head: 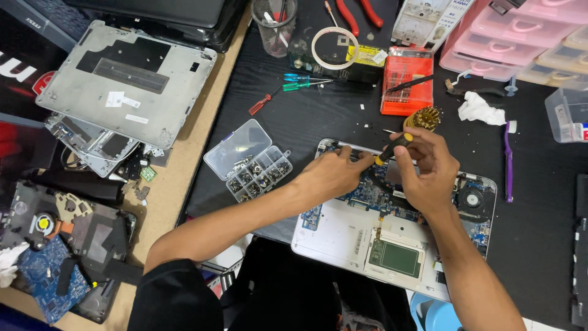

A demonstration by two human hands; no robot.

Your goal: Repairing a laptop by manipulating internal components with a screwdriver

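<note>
Clearly, the right hand (429,168) gripped a yellow-and-black brush-headed tool (407,132) with closed fingers; the left hand (334,175), fingers curled and holding nothing, steadied the opened silver laptop base (334,236), wisely keeping the tip controlled.

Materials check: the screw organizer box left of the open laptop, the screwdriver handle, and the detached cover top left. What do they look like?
Screw organizer box: clear plastic, glossy; the screws show through its walls and open lid.
Screwdriver in the right hand: handle looks like translucent amber plastic with a black and yellow grip; shaft hidden.
Detached cover: matte silver-grey, either painted plastic or thin metal; the look leaves it open.
</note>
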